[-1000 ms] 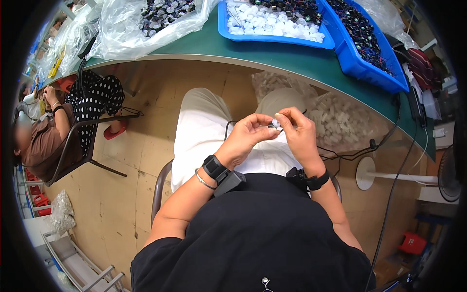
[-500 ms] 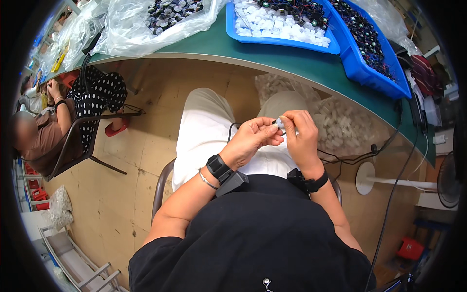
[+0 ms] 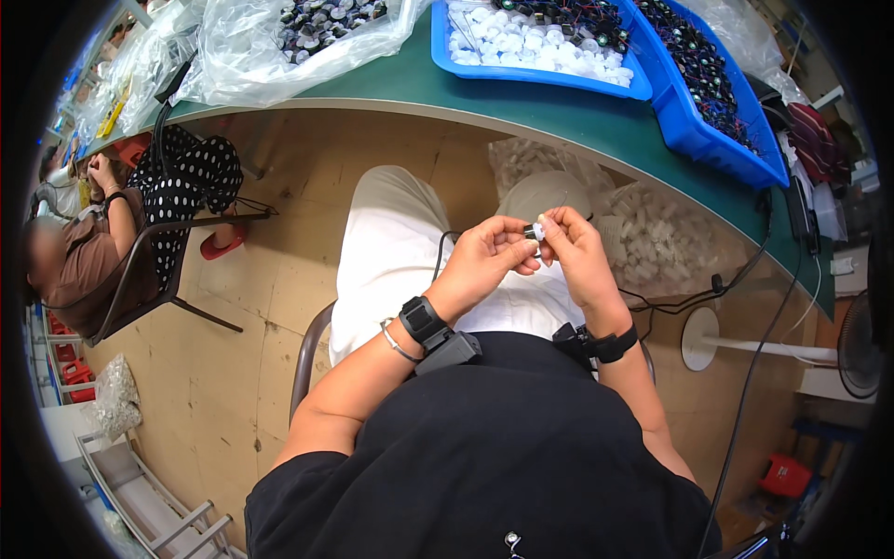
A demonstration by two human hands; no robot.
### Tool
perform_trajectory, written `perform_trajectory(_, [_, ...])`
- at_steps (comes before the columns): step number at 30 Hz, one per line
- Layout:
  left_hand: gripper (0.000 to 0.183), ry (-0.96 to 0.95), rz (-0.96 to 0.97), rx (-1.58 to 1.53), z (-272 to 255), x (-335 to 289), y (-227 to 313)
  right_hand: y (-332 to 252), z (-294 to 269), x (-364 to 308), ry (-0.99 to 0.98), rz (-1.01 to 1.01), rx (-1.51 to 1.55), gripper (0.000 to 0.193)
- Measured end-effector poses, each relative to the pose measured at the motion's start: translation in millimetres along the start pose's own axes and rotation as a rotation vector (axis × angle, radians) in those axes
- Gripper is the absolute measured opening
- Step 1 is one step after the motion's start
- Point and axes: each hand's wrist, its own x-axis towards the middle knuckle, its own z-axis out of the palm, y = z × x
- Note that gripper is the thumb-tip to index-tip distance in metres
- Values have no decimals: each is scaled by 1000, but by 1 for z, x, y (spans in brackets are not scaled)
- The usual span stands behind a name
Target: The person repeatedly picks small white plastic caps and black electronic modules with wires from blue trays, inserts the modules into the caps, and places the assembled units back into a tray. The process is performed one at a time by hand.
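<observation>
Over my lap, both hands meet at a small black part with a white cap [image 3: 534, 232]. My left hand [image 3: 489, 256] pinches its black side between thumb and fingers. From the other side, the fingertips of my right hand [image 3: 577, 250] are closed at the white cap. Fingers cover much of the piece, so its full shape is hidden. Ahead on the table, a blue tray [image 3: 521, 78] holds white translucent caps [image 3: 521, 42] and black wired parts [image 3: 577, 14].
A second blue bin [image 3: 717, 158] of wired parts stands right on the green table [image 3: 372, 112]. A clear bag [image 3: 251, 79] of capped parts lies left. Bags of white pieces [image 3: 666, 242] sit beneath the table. Cables hang at right, near a fan [image 3: 859, 335]. A seated person [image 3: 121, 224] is left.
My right hand has turned slightly and its fingers have shifted on the piece, so the black side and white cap show more plainly. My left hand stays almost in place.
</observation>
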Motion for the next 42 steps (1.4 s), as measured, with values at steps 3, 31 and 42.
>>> perform_trajectory(3, [22,-9,26,34,1,0,0,-2,-4,1,-51,86,111,16])
perform_trajectory(31, [18,17,110,257,6,-3,4,7,6,-2,-13,4,16,11])
perform_trajectory(42, [26,-66,-70,-270,-2,1,4,-6,6,-3,-10,40,118,24])
